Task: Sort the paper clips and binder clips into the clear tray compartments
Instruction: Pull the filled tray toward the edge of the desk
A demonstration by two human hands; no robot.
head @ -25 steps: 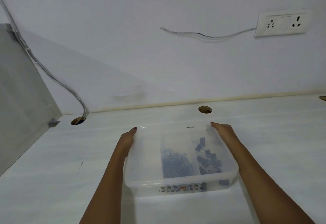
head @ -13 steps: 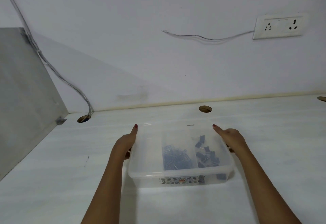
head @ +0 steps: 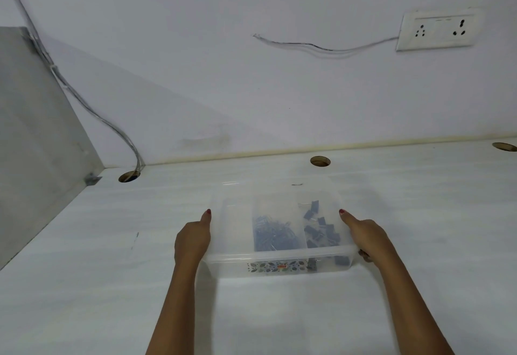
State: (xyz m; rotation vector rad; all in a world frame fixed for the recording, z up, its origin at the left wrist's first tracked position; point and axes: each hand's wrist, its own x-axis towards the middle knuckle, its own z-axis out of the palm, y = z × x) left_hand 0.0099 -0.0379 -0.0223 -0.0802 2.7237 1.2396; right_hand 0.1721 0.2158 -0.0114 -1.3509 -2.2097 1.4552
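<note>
A clear plastic tray (head: 279,257) with three compartments sits on the white table. Its middle compartment holds a heap of paper clips (head: 272,235). Several dark binder clips (head: 321,231) lie in the right compartment, and the left compartment looks empty. My left hand (head: 192,238) grips the tray's left side, thumb along the rim and fingers curled beneath. My right hand (head: 363,235) grips the right side the same way, fingertips showing under the rim.
One small dark clip (head: 296,184) lies on the table just behind the tray. Round cable holes (head: 320,161) pierce the table's back edge, one with a cable (head: 128,177) running through it. A grey side panel (head: 36,130) stands at left.
Both hands have slid back along the tray's sides toward its near corners and taken hold under the rim. The tray has shifted a little nearer to me.
</note>
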